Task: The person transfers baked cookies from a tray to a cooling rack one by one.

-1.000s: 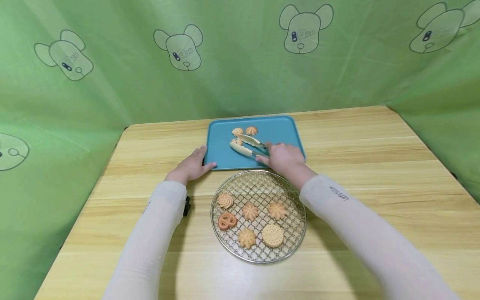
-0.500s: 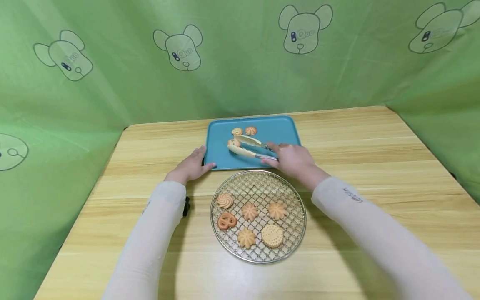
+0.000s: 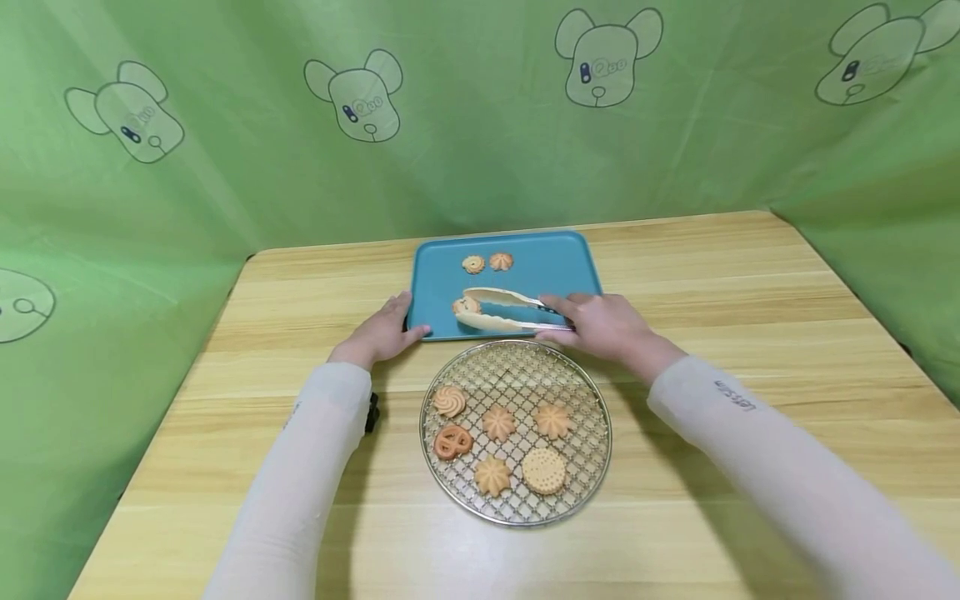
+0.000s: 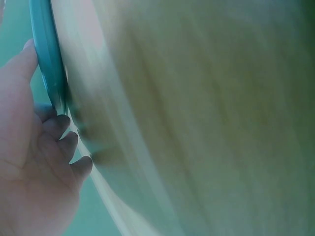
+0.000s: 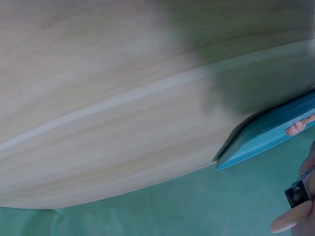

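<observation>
My right hand (image 3: 611,325) grips a pair of food tongs (image 3: 501,296) with pale scalloped tips and metal arms. A small cookie (image 3: 466,306) is between the tongs' tips, over the front left part of the blue tray (image 3: 431,279). Two more cookies (image 3: 473,264) lie side by side farther back on the tray. My left hand (image 3: 378,333) holds the tray's front left corner. In the left wrist view its thumb is on the rim (image 4: 49,59) and its fingertips are at the outer side. The right wrist view catches only part of the right hand (image 5: 305,211).
In front of the tray lies a round wire rack (image 3: 517,517). It carries several cookies, among them a pretzel-shaped one (image 3: 453,442) and a round dotted one (image 3: 543,471). The wooden table (image 3: 750,333) ends at a green curtain (image 3: 480,175) with bear-head drawings.
My right hand has drawn the tongs rightward and toward me, and the cookie between their tips has come forward on the tray. The left hand has stayed at the tray's corner.
</observation>
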A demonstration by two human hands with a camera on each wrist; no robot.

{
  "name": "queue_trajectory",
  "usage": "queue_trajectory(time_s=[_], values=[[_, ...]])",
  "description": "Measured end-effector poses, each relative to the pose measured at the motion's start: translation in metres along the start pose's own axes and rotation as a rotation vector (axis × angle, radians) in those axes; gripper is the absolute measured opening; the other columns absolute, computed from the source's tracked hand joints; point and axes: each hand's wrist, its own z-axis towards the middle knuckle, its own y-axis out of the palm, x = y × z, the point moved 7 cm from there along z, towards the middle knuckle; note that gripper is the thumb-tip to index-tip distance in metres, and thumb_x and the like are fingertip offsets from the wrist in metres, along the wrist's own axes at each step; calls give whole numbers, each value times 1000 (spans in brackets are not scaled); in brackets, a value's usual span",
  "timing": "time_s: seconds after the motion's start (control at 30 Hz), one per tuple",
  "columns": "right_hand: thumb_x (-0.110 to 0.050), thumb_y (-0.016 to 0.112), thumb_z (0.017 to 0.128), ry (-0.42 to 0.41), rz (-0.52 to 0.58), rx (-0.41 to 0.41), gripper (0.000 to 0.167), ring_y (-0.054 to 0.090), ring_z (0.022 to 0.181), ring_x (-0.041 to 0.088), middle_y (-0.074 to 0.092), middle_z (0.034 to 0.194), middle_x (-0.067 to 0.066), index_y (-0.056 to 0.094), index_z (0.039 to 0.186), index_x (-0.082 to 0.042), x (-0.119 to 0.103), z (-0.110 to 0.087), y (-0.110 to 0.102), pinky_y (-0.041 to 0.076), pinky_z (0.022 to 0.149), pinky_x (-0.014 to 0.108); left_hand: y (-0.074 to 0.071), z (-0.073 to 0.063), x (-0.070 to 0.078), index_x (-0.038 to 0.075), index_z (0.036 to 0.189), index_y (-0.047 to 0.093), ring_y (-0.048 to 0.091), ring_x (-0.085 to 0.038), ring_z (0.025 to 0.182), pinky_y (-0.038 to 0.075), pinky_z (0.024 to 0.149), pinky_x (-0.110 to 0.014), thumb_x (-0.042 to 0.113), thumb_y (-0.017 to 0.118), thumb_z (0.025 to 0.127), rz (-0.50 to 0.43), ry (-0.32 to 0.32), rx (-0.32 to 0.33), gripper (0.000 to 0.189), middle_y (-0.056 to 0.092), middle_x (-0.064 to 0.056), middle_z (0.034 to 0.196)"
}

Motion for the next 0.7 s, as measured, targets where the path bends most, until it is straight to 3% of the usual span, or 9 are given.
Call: queue_trajectory(time_s=[0.37,0.57,0.7], values=[[-56,60,87,-95,-19,-23,71,65,89,38,63,116,19,46,143,-14,3,-16,0,51,82,53,-1,0,0,3,152,3,4,-28,144,9,116,-40,52,42,98,2,1,-4,83,4,-13,158],[-51,66,84,-183,-46,0,69,65,75,32,64,108,16,49,140,-14,-1,-23,-4,54,73,48,1,2,-1,3,152,2,4,-28,144,9,116,-39,52,41,98,4,3,-9,83,3,-13,158],[-47,70,81,-280,-45,65,68,63,66,24,65,100,12,54,137,-13,-3,-27,-6,56,65,41,1,2,-1,4,152,2,4,-28,144,9,116,-39,52,41,98,5,1,-10,83,4,-13,158]])
